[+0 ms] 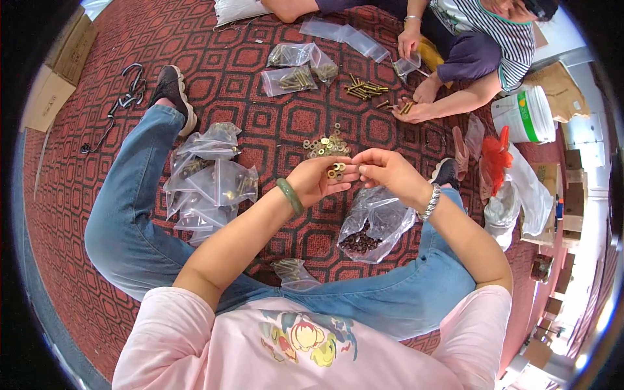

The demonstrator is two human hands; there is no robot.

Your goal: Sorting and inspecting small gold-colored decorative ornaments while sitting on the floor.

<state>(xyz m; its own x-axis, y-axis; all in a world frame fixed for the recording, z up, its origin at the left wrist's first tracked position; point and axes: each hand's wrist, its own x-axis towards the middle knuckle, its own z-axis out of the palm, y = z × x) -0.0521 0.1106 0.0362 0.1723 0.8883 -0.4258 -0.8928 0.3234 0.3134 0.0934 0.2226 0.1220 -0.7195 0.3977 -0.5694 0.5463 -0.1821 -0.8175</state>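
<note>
Several brass-coloured washers (336, 171) lie on the upturned palm and fingers of my left hand (314, 179). Just to its right, my right hand (394, 177) has thumb and forefinger pinched together by the left fingertips; whatever is between them is too small to make out. A loose pile of similar washers (328, 142) sits on the carpet just beyond my hands. Below my right hand lies a clear plastic bag (383, 224) with small dark brown pieces inside. Filled zip bags (211, 179) overlap in a heap by my left leg.
Across from me, a person's hands (416, 107) hold brass bolts and a small bag, beside a bolt pile (365, 89). Filled bags (290, 80) and flat bags (344, 37) lie nearby. A white bucket (513, 117) stands right, a black strap (112, 120) lies left.
</note>
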